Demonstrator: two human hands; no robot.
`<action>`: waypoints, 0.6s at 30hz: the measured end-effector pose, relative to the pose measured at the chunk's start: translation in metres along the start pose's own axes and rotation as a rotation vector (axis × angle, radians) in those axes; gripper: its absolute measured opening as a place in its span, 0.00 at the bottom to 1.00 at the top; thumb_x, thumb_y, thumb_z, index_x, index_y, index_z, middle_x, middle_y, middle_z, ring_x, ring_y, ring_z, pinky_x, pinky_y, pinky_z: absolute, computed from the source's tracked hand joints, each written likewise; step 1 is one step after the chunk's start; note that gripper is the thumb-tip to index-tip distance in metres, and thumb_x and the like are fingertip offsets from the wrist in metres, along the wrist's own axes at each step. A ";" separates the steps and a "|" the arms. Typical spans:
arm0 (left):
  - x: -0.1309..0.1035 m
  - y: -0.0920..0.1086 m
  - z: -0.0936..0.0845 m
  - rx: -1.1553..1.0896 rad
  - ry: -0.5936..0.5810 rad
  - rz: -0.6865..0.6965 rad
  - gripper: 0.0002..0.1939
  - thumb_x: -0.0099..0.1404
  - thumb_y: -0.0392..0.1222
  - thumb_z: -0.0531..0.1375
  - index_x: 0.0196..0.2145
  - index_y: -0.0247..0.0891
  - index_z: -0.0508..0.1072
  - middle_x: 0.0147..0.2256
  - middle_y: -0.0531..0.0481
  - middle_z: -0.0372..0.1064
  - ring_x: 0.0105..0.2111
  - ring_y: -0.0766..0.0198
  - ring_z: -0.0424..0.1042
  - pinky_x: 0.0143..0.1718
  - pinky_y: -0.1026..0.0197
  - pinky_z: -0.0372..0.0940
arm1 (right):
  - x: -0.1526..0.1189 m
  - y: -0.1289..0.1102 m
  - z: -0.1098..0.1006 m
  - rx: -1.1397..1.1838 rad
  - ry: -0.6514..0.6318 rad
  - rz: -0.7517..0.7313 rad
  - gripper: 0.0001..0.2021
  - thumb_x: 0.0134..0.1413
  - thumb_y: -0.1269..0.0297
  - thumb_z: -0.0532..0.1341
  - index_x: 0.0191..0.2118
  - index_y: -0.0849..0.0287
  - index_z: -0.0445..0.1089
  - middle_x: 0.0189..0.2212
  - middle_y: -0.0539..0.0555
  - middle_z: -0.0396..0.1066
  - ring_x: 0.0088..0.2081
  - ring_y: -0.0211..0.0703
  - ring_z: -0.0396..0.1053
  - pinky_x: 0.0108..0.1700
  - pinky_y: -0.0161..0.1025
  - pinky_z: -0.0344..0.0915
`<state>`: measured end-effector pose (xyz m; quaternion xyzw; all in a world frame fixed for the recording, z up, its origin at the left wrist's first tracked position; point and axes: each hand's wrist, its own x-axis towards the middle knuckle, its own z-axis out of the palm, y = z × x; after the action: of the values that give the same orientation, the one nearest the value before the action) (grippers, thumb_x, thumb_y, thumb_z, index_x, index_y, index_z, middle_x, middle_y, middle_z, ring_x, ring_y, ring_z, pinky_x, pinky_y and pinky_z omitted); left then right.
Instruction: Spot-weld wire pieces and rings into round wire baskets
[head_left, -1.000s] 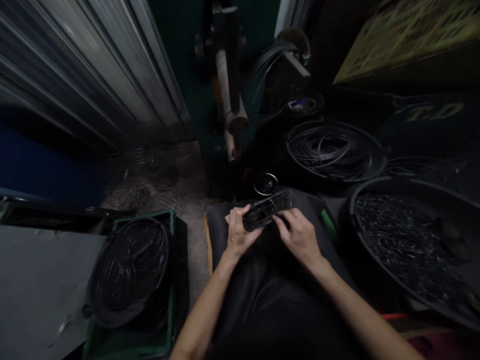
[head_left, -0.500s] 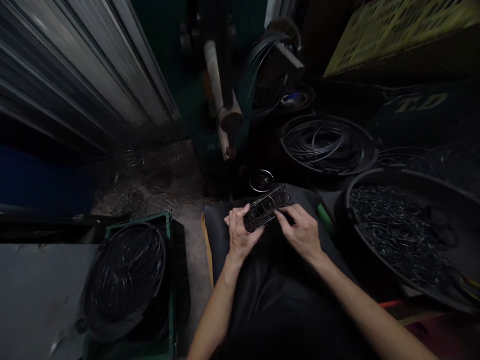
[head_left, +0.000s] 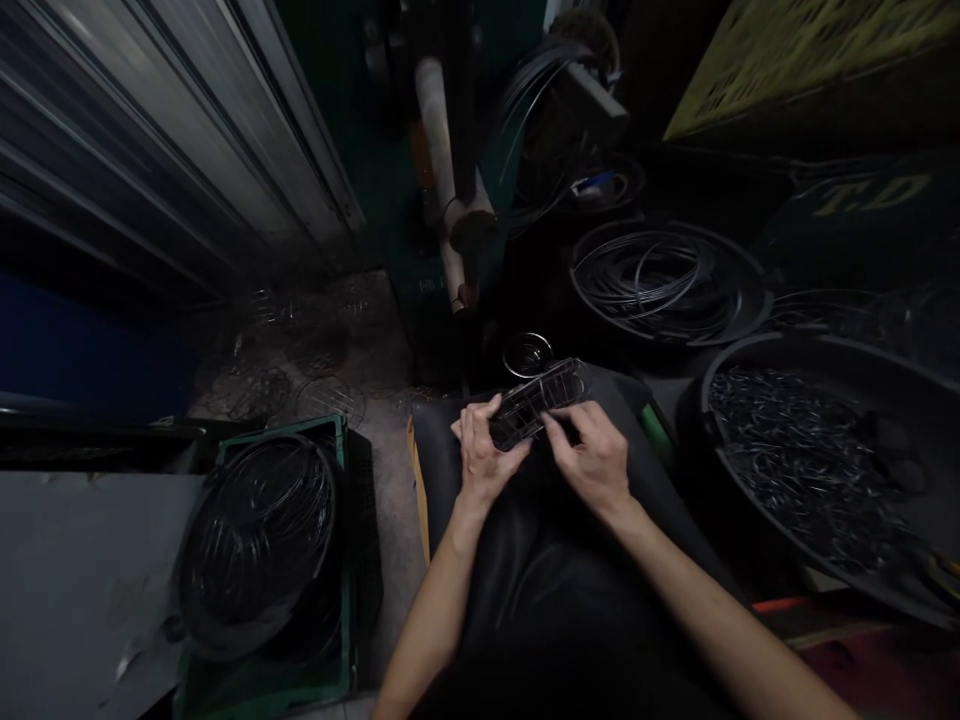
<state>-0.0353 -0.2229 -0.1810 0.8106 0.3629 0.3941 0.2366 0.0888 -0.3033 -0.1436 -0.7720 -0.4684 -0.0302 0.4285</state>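
Note:
A small dark wire cage (head_left: pixel 556 390) is tilted over the black covering on the lap, its right end higher. My left hand (head_left: pixel 484 455) grips its left end, with the thumb on the near side and the fingers on the far side. At the near side of the cage, my right hand (head_left: pixel 592 452) has thumb and index finger pinched together against the wires. Whether a small piece sits in that pinch is too dark to tell. Just beyond the cage lies a shiny round metal ring (head_left: pixel 527 355).
Right of the lap stands a large tub (head_left: pixel 709 400) of small bent wire pieces; behind it, a basin (head_left: pixel 757 310) of coiled wire. At the left, a green crate (head_left: pixel 345 600) bears a black basin of wire parts. A machine arm (head_left: pixel 454 215) hangs ahead.
My right hand has slid a little left along the near side of the cage. The whole view has shifted slightly. My left hand keeps its hold.

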 end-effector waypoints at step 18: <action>-0.001 0.018 -0.012 0.150 -0.093 -0.030 0.35 0.52 0.35 0.66 0.56 0.42 0.58 0.49 0.43 0.58 0.50 0.53 0.63 0.51 0.47 0.60 | 0.010 0.010 -0.037 0.288 -0.192 0.437 0.16 0.51 0.50 0.62 0.37 0.59 0.73 0.29 0.52 0.73 0.27 0.38 0.70 0.30 0.36 0.67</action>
<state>-0.0382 -0.2339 -0.1619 0.8379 0.3920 0.3242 0.1978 0.1148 -0.3235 -0.1218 -0.7851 -0.3288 0.2032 0.4840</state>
